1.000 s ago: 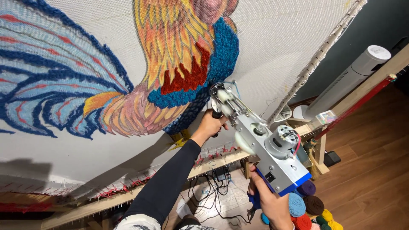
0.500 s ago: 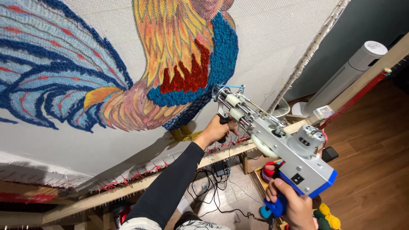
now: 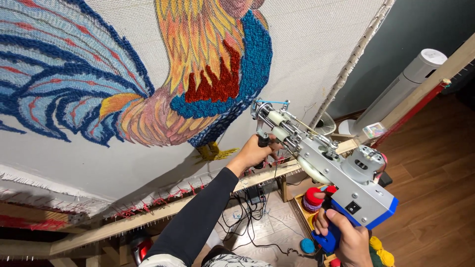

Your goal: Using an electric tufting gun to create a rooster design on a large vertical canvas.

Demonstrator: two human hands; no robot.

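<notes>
I hold a silver and blue tufting gun with both hands. My left hand grips its black front handle, just below the needle end. My right hand is closed around the blue rear grip. The gun's tip sits a little off the white cloth, to the right of the tufted rooster with its teal chest, orange and red body and blue tail feathers.
The cloth is stretched on a wooden frame with red tack strips. Black cables lie on the wood floor below. Coloured yarn balls sit in a box under the gun. A white tower fan stands at the right.
The gun has drawn back from the cloth and shifted right and down. The view has swung so that more floor shows at the right.
</notes>
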